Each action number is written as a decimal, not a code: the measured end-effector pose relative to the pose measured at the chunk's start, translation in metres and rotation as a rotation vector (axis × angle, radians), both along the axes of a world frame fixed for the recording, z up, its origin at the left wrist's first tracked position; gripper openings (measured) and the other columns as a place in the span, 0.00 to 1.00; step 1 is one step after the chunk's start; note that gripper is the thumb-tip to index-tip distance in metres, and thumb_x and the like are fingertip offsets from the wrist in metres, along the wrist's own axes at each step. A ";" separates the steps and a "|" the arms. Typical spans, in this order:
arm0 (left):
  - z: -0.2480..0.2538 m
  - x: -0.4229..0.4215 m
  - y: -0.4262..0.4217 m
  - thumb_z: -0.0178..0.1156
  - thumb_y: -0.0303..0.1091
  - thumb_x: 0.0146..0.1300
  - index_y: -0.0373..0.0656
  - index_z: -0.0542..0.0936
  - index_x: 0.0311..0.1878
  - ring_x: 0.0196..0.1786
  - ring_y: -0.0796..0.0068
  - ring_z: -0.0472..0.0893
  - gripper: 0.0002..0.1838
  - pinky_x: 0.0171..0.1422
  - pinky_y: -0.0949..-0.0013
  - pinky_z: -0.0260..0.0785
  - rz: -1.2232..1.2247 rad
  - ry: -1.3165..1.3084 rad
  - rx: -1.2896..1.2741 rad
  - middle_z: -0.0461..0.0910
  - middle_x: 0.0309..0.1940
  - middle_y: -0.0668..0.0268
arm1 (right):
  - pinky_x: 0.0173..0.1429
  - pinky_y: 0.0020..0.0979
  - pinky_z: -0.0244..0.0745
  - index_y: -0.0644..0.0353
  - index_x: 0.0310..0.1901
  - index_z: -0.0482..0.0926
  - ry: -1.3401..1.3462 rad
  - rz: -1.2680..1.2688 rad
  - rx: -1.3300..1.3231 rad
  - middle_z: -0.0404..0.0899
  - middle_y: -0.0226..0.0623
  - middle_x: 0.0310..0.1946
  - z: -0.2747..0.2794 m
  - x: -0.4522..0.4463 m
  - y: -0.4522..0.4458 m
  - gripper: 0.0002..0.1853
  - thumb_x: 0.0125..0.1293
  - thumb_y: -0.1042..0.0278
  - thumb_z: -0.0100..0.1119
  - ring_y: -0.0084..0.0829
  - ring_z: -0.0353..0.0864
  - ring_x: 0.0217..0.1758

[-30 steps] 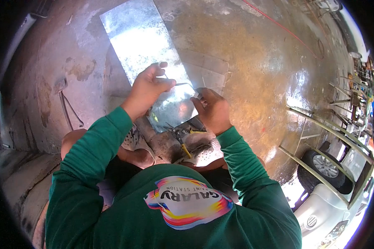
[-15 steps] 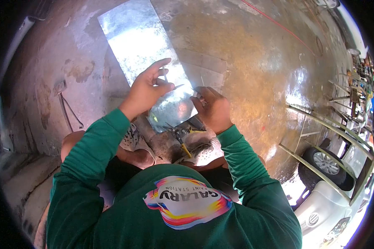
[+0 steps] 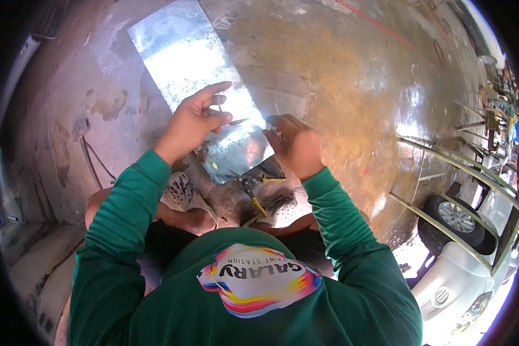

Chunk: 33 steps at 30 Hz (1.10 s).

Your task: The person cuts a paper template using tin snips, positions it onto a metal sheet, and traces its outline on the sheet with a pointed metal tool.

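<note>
A long shiny metal sheet (image 3: 181,43) lies slantwise on the floor, its near end between my shoes. Over its left side is my left hand (image 3: 195,118), its fingers bent around a thin pale rod (image 3: 219,102). A short dark sliver shows on the sheet just past that thumb; I cannot tell whether it is held. My right hand (image 3: 297,147) is at the sheet's right edge, closed, with a small pale bit at its fingertips whose kind is unclear. Yellow-handled snips (image 3: 254,196) lie by the sheet's near end.
Patterned clogs (image 3: 282,210) cover my feet. On the right stand a pale metal frame (image 3: 444,163), a car wheel (image 3: 455,219) and a silver bumper (image 3: 458,271). A bent metal bar (image 3: 90,161) is at the left. A red cord (image 3: 380,26) crosses the floor at the far side.
My left hand has shifted slightly left and away from my right hand, the thin rod still in its fingers. My right hand stays at the sheet's edge. The view has moved slightly.
</note>
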<state>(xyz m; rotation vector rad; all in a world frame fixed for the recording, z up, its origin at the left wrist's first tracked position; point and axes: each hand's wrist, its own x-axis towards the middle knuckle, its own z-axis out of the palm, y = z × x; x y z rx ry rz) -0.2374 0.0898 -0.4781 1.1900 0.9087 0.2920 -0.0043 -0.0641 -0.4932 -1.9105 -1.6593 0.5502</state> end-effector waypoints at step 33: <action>0.007 0.000 0.003 0.72 0.29 0.73 0.56 0.72 0.85 0.53 0.78 0.88 0.39 0.50 0.73 0.82 0.005 0.046 0.019 0.78 0.69 0.62 | 0.45 0.44 0.87 0.54 0.53 0.88 0.027 0.029 0.012 0.90 0.39 0.45 0.004 -0.001 0.000 0.14 0.68 0.64 0.74 0.47 0.92 0.41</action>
